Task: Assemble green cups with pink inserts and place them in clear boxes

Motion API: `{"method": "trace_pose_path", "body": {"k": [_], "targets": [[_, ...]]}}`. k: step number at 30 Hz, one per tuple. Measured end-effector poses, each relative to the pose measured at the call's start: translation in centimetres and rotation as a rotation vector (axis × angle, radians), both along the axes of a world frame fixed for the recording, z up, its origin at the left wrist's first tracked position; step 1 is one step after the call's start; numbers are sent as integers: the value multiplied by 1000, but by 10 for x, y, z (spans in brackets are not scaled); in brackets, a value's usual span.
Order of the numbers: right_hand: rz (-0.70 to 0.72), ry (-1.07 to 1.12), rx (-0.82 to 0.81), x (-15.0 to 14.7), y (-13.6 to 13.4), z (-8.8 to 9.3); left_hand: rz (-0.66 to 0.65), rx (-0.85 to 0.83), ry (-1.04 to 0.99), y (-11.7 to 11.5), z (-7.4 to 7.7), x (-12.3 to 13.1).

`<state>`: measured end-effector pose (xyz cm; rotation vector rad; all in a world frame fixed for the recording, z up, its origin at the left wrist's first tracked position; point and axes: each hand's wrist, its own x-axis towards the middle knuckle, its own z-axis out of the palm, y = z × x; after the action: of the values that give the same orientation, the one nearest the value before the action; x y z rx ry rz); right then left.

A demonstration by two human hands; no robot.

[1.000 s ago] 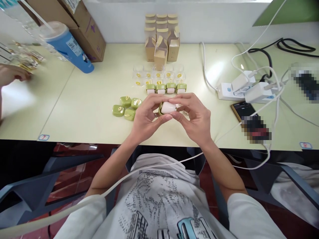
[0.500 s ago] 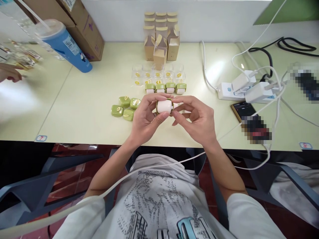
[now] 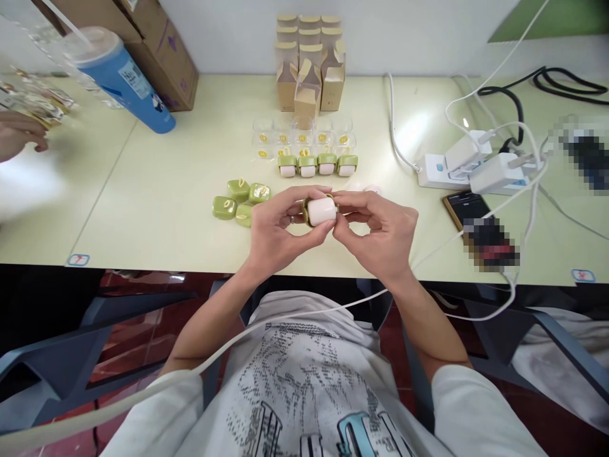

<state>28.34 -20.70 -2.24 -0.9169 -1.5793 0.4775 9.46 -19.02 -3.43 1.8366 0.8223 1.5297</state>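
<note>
My left hand and my right hand together hold a small pale pink roller in a green holder. My left fingers and thumb close around its left side, while the right thumb and fingertips pinch its right end. The green rim shows behind and left of the pale roller. Left of my left hand lie several glossy green holders, one partly covered by the fingers. Beyond my hands stands a row of similar green holders with pale rollers. Small pale pieces show just behind my right hand.
Clear plastic covers with yellow stickers sit behind the row, then open cardboard boxes. A blue tumbler is at left, near another person's hand. A power strip, cables and a phone lie right.
Both hands have shifted slightly right and down with the roller, and more of its green left side shows. The other person's hand at the left has moved a little.
</note>
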Motion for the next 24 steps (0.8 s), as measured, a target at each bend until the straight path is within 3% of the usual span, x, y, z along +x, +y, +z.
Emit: {"method": "trace_pose_path", "body": {"k": [6, 12, 24], "targets": [[-64, -48, 39, -3, -4, 2, 12, 88, -8, 4, -5, 0], [-73, -42, 47, -3, -10, 10, -67, 98, -51, 8, -7, -4], [-71, -66, 222, 0, -5, 7, -81, 172, -47, 18, -16, -4]]}}
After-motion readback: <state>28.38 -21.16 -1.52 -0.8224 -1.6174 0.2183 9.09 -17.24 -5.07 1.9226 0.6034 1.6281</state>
